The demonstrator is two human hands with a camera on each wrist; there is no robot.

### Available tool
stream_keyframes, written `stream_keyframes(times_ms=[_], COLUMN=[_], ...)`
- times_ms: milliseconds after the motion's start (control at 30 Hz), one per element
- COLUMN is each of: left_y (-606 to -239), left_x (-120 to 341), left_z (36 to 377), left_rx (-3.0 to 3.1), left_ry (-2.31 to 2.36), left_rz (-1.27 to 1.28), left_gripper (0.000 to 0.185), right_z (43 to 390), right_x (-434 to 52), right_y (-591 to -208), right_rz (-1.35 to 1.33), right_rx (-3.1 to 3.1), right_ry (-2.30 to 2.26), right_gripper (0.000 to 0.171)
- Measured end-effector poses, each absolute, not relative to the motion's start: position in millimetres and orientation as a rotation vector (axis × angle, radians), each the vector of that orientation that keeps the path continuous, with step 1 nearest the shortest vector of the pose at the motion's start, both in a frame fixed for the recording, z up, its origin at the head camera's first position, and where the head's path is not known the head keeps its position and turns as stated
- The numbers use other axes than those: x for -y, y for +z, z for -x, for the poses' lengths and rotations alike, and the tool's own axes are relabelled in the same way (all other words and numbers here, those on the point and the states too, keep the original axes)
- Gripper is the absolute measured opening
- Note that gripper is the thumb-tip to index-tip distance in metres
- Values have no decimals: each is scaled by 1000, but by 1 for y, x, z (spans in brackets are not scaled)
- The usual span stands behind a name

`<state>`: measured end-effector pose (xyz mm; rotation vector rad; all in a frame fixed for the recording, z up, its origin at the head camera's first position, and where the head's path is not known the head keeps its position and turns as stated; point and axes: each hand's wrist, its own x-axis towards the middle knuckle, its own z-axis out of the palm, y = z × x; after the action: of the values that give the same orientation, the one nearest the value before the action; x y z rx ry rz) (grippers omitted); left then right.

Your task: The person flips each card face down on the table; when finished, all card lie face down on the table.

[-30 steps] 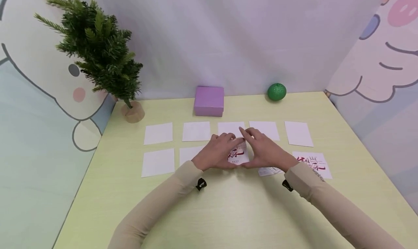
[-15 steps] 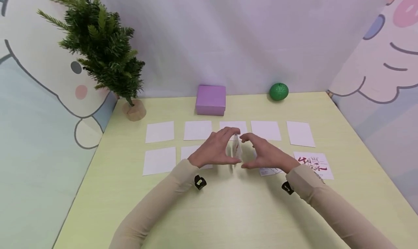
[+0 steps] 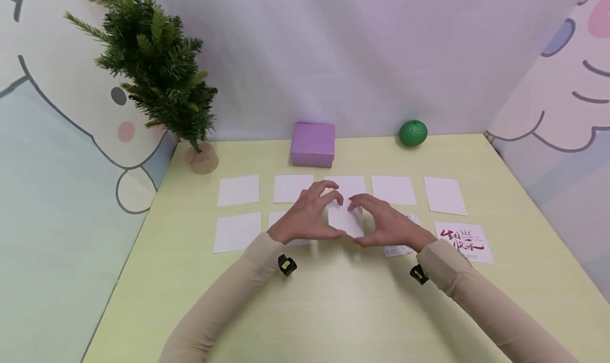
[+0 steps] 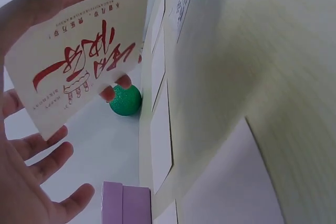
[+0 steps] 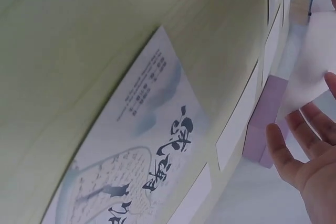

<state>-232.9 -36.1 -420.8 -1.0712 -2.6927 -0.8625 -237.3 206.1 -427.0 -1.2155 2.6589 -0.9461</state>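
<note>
Card (image 3: 346,220) pinched by its edges between my left hand (image 3: 310,215) and right hand (image 3: 383,223), just off the surface (image 3: 333,310). Thin, light, bendy; I'd hold the edges, gently.

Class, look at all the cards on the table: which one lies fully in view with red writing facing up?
The card at the near row's right end: red brush lettering shows, while the others in full view are blank white.

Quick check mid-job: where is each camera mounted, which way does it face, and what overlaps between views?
Head: above, looking down the table; left hand and right hand hold a card.
Left wrist: low, facing the card's red print; left hand's fingers show.
Right wrist: low, over a blue printed card; right hand's fingers show.
Shared: purple box.
</note>
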Motion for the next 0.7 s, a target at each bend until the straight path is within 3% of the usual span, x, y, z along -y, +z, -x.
stream_keyframes(times_ms=[200,700], left_y=[-422,-438], left_x=[39,30], left_z=[235,233], left_rx=[2804,3098], left_ry=[-612,-295], left_rz=[1087,1095], left_gripper=[45,53], right_z=[237,241], right_x=[-212,-198], right_y=[-422,-435], right_rz=[1132,1088], right_rx=[-2713,-2696], right_ry=[-830,-393], right_gripper=[55,59])
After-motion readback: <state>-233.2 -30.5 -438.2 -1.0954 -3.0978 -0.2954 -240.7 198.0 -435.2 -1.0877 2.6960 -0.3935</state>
